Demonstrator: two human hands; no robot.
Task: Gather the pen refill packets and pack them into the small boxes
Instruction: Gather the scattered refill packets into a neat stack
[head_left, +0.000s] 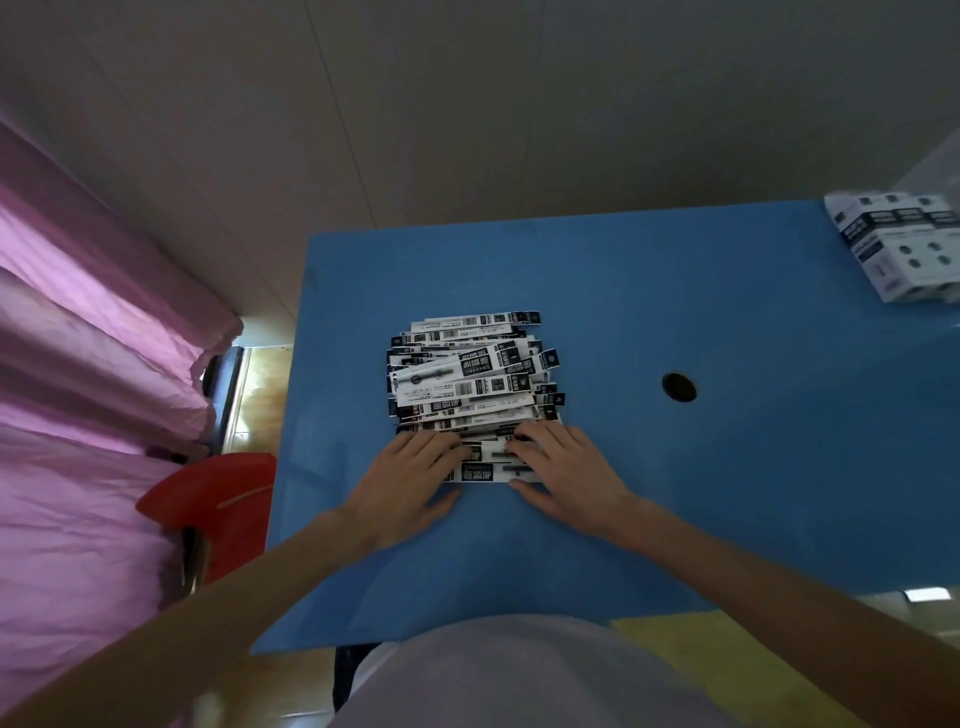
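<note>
A loose pile of long white-and-black pen refill packets (470, 374) lies in the middle of the blue table (701, 467). My left hand (410, 480) rests on the near left end of the pile, fingers on the nearest packets and thumb on the table. My right hand (563, 470) lies on the near right end in the same way, fingers spread over the packets. Both hands press flat; neither has lifted a packet. A stack of small white-and-black boxes (901, 244) stands at the far right edge of the table, well away from both hands.
A round cable hole (679, 386) sits in the table right of the pile. A pink curtain (88, 374) hangs along the left side. A red stool (218, 499) stands by the table's left edge. Clear plastic (935, 171) rises behind the boxes.
</note>
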